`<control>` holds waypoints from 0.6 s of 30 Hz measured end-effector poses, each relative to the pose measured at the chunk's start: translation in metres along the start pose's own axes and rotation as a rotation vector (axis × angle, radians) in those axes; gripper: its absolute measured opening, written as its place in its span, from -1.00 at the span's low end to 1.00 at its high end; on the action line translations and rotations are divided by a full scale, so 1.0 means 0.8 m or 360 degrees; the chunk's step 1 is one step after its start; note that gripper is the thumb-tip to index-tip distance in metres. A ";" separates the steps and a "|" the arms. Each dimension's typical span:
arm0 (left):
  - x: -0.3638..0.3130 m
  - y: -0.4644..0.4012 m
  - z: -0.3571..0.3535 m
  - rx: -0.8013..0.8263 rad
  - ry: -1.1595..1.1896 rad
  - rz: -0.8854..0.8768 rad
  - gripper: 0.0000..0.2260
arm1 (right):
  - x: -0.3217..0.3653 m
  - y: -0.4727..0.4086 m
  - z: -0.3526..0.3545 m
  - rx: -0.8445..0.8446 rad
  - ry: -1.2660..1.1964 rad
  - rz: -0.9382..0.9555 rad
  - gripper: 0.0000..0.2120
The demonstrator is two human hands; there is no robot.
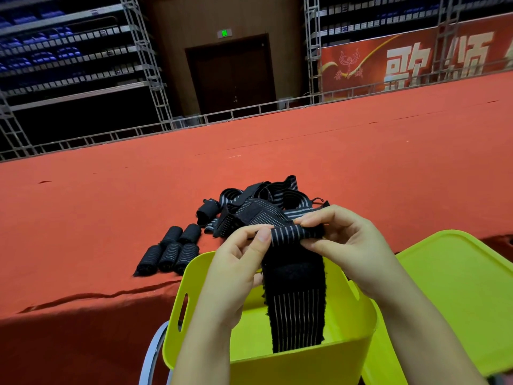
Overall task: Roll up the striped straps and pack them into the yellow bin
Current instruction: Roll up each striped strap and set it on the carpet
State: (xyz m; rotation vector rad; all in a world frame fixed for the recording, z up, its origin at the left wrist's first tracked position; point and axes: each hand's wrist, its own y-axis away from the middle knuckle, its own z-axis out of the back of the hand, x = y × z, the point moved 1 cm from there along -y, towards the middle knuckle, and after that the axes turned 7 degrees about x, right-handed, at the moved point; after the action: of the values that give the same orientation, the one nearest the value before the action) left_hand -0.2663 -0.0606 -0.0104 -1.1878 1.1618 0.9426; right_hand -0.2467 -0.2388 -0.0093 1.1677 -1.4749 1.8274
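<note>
Strap hangs over the bin, top edge pinched by our left hand and right hand, we judge to start a tight roll.

yellow lid cut off right; banner text cropped

Two hands were up, the left hand and the right hand, with one striped strap between them. Five rolled straps lay left of the left hand, a sixth roll just beyond those. One loose heap of straps sat beyond the fingers, too tangled to count. One yellow bin below, one yellow lid under the right forearm.
</note>
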 end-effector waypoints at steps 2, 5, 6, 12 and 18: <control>0.000 0.000 -0.001 -0.0040 0.0034 -0.0021 -0.73 | -0.001 0.001 -0.001 -0.0013 -0.0016 0.0003 -0.66; 0.001 0.001 -0.001 -0.0048 0.0063 -0.0073 -0.78 | -0.002 0.002 0.001 0.0044 0.0014 -0.0045 -0.71; 0.001 0.001 0.000 -0.0044 0.0072 -0.0092 -0.77 | -0.002 0.003 0.002 0.0068 0.0000 -0.0084 -0.77; 0.002 0.004 0.006 0.0019 0.0085 -0.0218 -0.65 | 0.002 0.004 0.001 0.0059 -0.0068 -0.0408 -0.69; 0.007 0.004 0.011 0.0074 0.0077 -0.0271 -0.57 | 0.002 0.006 -0.002 0.0079 -0.0137 -0.0451 -0.68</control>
State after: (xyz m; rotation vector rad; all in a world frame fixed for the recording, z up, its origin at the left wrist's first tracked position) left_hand -0.2672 -0.0518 -0.0163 -1.2568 1.0957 0.7583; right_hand -0.2518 -0.2386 -0.0103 1.4160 -1.2408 1.6460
